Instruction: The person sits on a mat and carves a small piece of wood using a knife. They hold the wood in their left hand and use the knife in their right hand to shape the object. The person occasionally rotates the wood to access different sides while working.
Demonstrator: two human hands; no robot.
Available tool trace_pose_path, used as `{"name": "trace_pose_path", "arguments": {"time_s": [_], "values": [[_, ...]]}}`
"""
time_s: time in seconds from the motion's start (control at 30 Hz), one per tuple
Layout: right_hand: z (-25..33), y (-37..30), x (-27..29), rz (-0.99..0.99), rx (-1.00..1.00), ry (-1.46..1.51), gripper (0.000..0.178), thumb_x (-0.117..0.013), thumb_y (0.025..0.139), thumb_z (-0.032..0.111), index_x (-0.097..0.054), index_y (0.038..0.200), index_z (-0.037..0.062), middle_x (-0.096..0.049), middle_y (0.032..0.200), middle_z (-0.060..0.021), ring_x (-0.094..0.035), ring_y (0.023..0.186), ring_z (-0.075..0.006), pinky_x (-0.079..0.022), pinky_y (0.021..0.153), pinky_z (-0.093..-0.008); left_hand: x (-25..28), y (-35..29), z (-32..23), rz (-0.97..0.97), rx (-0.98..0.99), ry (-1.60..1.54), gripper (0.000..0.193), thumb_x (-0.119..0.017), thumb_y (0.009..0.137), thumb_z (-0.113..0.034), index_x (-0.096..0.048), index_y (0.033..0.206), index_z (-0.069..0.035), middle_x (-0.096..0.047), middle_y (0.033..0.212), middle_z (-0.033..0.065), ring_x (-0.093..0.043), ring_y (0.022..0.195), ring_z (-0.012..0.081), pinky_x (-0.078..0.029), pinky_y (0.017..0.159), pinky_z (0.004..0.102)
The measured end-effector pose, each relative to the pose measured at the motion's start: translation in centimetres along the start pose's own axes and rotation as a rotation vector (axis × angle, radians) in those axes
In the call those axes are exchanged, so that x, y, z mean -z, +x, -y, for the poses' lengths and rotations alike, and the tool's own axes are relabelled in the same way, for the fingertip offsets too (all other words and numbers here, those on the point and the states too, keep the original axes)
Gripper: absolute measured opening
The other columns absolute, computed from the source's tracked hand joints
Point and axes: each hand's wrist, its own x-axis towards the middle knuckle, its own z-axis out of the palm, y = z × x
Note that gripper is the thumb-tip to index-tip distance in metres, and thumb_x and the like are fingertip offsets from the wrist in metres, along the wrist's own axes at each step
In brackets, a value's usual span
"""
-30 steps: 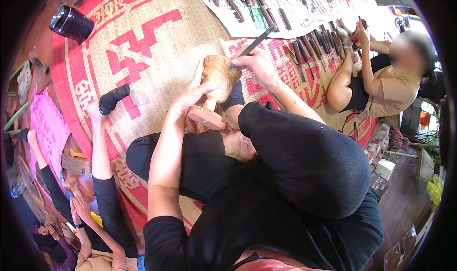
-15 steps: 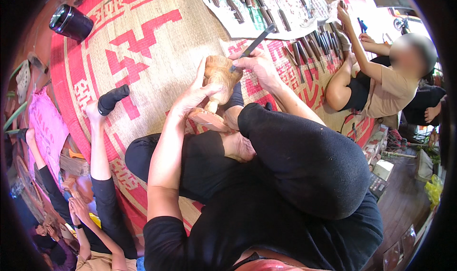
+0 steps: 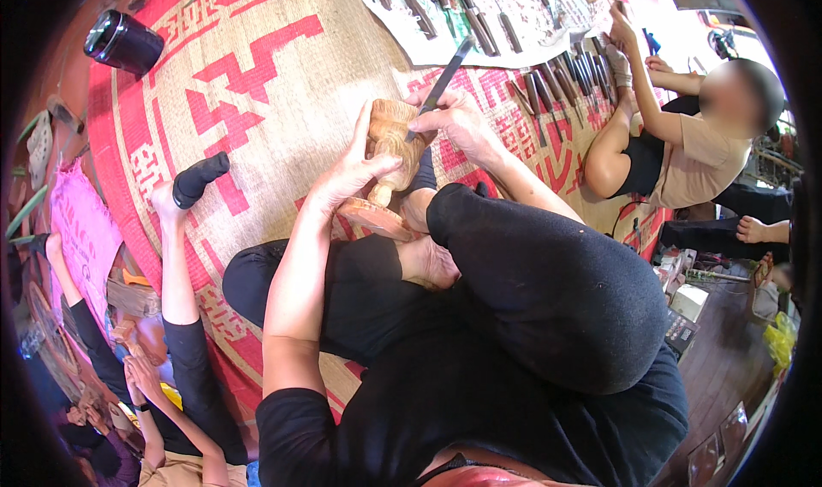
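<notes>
My left hand is wrapped round a pale wooden carving with a rounded body, a narrow neck and a round flat base. The carving stands tilted above my crossed legs, its base near my bare foot. My right hand pinches a dark, flat, bar-shaped carving tool low down. The tool's lower end meets the upper right side of the wood, and its long free end points up and to the right. Whether it is a chisel or a file I cannot tell.
Chisels with dark handles lie in rows on the red-and-straw mat and a white sheet. At right sits a co-worker; another person's legs reach in from the left. A black canister stands far left.
The free end of the tool has swung slightly left and up, and my right hand has shifted a little left. My left hand keeps its grip. Another person's legs and hand have appeared at far right.
</notes>
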Motion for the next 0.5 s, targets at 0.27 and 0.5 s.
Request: {"name": "trace_pose_path", "arguments": {"time_s": [0.27, 0.5], "values": [[0.6, -0.5, -0.1, 0.001, -0.014, 0.056, 0.021, -0.07, 0.076, 0.006, -0.069, 0.097, -0.0003, -0.068, 0.082, -0.0053, -0.062, 0.079, -0.0124, -0.046, 0.076, -0.0268, 0.0, 0.1, 0.3, 0.003, -0.011, 0.019, 0.108, -0.073, 0.078, -0.019, 0.003, 0.154, -0.015, -0.017, 0.154, 0.0219, -0.027, 0.139, 0.0313, -0.027, 0.112, 0.0392], [0.2, 0.2, 1.1, -0.104, 0.067, -0.026, 0.024, -0.072, 0.075, 0.007, -0.07, 0.098, -0.002, -0.069, 0.079, -0.0065, -0.065, 0.078, -0.0139, -0.049, 0.077, -0.0272, -0.5, 0.3, -0.2, -0.008, 0.032, -0.042, 0.113, -0.076, 0.076, -0.019, 0.005, 0.154, -0.014, -0.015, 0.155, 0.0225, -0.022, 0.142, 0.0326, -0.026, 0.113, 0.0415]]}}
